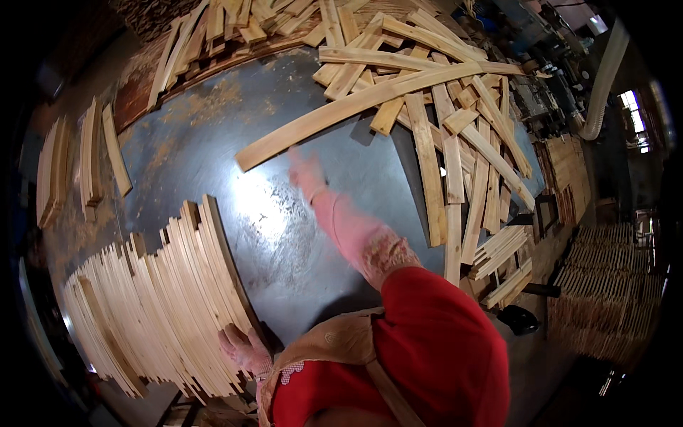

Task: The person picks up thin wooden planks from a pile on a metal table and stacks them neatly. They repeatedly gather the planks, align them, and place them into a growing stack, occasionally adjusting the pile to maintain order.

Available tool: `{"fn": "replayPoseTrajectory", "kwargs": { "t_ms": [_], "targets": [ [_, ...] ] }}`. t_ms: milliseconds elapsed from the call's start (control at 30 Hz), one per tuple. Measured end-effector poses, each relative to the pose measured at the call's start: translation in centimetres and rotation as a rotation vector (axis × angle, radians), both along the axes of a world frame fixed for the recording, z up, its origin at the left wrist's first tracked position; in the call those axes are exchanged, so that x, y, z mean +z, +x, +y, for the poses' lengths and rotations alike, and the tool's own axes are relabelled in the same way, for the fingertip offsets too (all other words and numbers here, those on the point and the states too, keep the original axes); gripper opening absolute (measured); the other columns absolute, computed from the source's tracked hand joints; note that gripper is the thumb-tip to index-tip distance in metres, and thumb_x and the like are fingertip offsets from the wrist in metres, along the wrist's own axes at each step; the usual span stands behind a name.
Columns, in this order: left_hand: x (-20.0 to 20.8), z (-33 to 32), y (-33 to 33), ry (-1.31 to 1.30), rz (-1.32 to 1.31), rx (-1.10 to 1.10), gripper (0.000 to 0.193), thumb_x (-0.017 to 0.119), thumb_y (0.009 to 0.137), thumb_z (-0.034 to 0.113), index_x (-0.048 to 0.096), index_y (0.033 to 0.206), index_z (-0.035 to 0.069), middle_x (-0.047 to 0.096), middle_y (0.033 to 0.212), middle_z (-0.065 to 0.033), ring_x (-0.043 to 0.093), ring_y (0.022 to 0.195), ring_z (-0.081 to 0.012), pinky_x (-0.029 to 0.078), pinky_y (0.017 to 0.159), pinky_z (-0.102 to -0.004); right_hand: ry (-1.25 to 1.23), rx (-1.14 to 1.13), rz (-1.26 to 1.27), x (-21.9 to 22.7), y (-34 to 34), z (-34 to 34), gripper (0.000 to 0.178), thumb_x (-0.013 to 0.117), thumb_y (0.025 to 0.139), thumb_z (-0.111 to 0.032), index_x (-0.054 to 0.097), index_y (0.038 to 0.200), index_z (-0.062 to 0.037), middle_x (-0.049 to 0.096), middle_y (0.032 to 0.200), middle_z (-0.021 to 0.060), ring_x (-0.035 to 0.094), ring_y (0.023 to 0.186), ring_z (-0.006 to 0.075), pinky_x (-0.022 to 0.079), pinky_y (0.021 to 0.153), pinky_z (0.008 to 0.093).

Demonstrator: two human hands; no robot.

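My left hand (244, 350) lies with its fingers spread on the near right end of a row of wooden strips (167, 299), packed side by side at the lower left. Across the metal table my right arm stretches out. Blurred by motion, my right hand (306, 174) has its fingers extended and nothing visible in it. Just beyond its fingertips is a long wooden board (341, 99), slanting from the table's middle up to the right over a loose heap of boards (427, 135). I see a small gap between fingers and board.
Sawdust dots the grey metal tabletop (277, 235). Small stacks of strips (90, 160) stand at the left edge. More loose boards (235, 21) lie at the far side. Machinery with a pale hose (605, 85) stands at the far right, and a tall wood stack (605, 292) is at right.
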State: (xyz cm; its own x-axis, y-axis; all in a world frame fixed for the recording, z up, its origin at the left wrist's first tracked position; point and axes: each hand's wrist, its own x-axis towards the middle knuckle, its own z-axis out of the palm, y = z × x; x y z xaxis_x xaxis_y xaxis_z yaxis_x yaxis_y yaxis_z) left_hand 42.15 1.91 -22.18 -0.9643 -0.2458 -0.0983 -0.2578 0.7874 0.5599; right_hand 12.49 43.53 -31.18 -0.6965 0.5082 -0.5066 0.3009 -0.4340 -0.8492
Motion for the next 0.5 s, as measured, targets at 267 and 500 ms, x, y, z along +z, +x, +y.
{"fn": "replayPoseTrajectory", "kwargs": {
  "t_ms": [267,500],
  "targets": [
    [6.9,15.1,-16.6,-0.323,0.187,-0.484,0.091,0.089,0.08,0.038,0.049,0.153,0.0,0.045,0.157,-0.0348,0.042,0.145,-0.0547,0.035,0.123,-0.0615,-0.151,-0.082,0.152,5.0,-6.5,5.7,0.026,0.073,0.097,-0.016,0.063,0.115,-0.0013,0.069,0.09,0.008,0.061,0.066,0.0162,0.047,0.053,0.0322],
    [-0.3,23.5,-33.1,-0.39,0.514,-0.624,0.09,0.09,0.077,0.032,0.05,0.153,0.005,0.047,0.159,-0.0221,0.045,0.145,-0.0451,0.034,0.125,-0.0563,0.214,0.687,0.254,12.8,0.7,8.4,0.053,0.073,0.1,-0.03,0.059,0.141,0.0015,0.074,0.12,0.0099,0.07,0.104,0.0161,0.057,0.091,0.0322]
  ]
}}
